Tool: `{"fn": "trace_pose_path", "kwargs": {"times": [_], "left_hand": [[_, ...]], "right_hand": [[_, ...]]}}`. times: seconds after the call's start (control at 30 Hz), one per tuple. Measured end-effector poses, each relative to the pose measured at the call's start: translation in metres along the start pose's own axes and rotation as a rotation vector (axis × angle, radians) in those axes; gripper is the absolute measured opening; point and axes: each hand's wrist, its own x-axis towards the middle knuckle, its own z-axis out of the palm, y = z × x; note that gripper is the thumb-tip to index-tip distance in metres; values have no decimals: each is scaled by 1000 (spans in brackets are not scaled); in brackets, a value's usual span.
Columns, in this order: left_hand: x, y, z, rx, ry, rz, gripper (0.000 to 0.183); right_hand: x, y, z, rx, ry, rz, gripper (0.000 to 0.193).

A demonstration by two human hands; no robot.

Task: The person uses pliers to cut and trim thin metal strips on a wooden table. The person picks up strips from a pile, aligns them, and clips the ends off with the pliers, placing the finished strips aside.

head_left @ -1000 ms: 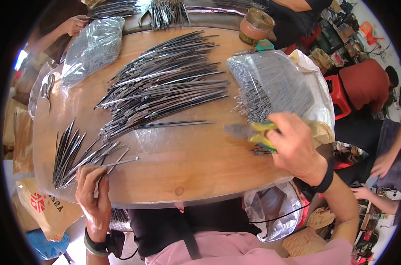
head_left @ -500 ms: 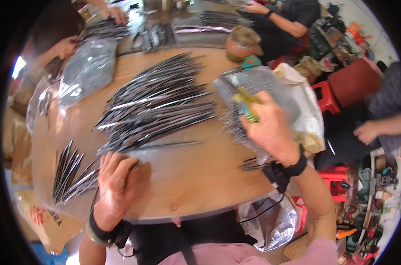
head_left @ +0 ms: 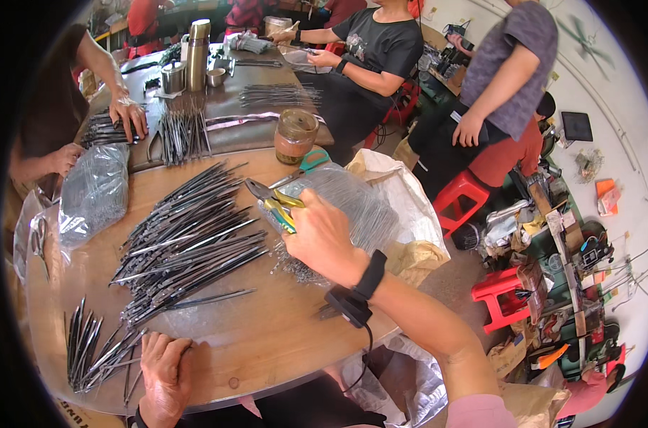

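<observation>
My right hand [head_left: 324,235] grips a pair of pliers [head_left: 278,202] with yellow and green handles, raised over a clear plastic bag [head_left: 359,207] of thin wire-like pieces. My left hand [head_left: 165,374] rests at the near table edge, fingers curled in; whatever they hold is hidden. Just beyond it lies a big pile of dark, thin metal-looking strips [head_left: 188,246]. A smaller fanned bunch of strips [head_left: 85,349] sits to its left. Scissors with green handles [head_left: 314,160] lie at the bag's far edge, near a brownish glass jar [head_left: 296,139].
At the far left, a person's hands [head_left: 128,118] work at more strips beside another clear bag [head_left: 94,192]. A thermos [head_left: 198,55] and a metal mug [head_left: 172,77] stand at the back. A white sack [head_left: 391,182] lies right; red stools [head_left: 461,201] stand beyond the table.
The view has tilted up and swung right, showing more of the room and other people. My right hand still holds the pliers; my left hand stays curled near the strips.
</observation>
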Motion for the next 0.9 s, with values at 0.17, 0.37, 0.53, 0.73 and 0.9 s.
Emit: {"fn": "trace_pose_path", "kwargs": {"times": [0.17,0.37,0.53,0.73,0.9], "left_hand": [[-7,0,3,-17,-17,-21,17],[-19,-6,3,16,-16,-21,17],[-26,-12,1,5,12,-46,16],[-19,-4,0,14,15,24,18],[-23,-7,1,27,-7,41,20]], "right_hand": [[16,1,9,-77,-96,36,13],[11,7,-6,-91,-268,-26,15],[0,9,-10,-51,-231,1,13],[13,21,4,152,31,12,19],[-1,20,5,154,-38,18,20]]}}
